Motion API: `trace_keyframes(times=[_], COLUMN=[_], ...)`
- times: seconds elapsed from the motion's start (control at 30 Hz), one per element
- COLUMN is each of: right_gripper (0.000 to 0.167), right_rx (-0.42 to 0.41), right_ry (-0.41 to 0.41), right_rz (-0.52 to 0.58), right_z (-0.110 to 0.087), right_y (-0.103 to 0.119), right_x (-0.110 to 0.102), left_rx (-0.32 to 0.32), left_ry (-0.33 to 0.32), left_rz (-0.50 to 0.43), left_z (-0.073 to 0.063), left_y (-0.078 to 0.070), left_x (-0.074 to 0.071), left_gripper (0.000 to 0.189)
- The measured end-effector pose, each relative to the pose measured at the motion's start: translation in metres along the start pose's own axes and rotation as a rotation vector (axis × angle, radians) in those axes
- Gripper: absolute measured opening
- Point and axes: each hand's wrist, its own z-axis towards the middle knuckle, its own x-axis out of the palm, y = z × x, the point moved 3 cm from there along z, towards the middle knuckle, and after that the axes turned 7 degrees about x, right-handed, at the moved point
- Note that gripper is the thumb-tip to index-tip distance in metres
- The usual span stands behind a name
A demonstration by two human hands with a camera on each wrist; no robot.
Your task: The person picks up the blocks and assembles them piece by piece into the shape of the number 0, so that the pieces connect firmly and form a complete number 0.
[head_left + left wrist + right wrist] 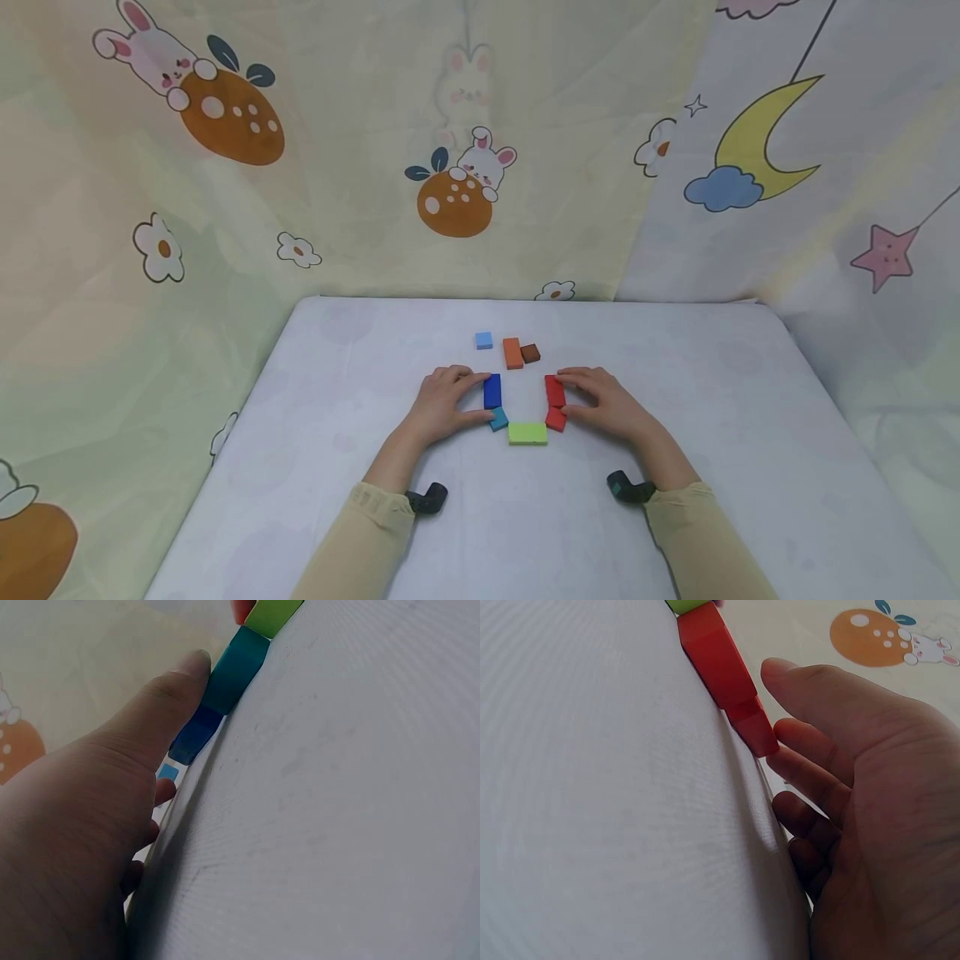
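Note:
My left hand [442,406] lies beside a dark blue block [492,392] and a teal block [499,420]. Its index fingertip is at the blue block's far end and its thumb touches the teal one [238,671]. Opposite, my right hand [606,404] is spread next to two red blocks, a farther one [555,391] and a nearer one [557,419]. The right wrist view shows a slim gap between thumb and nearer red block [714,656]; the fingertips are by the farther one. A lime green block [528,433] spans the near side between both rows.
Beyond the hands, a light blue block [483,341], an orange block [513,353] and a brown block [530,353] lie on the white table [360,333]. The last two touch or nearly touch. A printed cloth [360,167] hangs behind the table's far edge.

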Motion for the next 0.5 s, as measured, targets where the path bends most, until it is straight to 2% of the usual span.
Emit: trace_keyframes(times=[0.37,0.5], right_gripper=[0.058,0.058], right_rx=[-0.006,0.047], right_ry=[-0.006,-0.003], right_rz=[0.036,0.079], right_z=[0.0021,0.0005], right_y=[0.0007,0.0021], right_x=[-0.0006,-0.0032], left_rx=[-0.005,0.001], left_ry=[0.004,0.01], left_rz=[0.007,0.007], left_z=[-0.0002,-0.0002], left_y=[0.0023,0.0019], left_x=[-0.0003,0.001], left_gripper=[0.076,0.077])
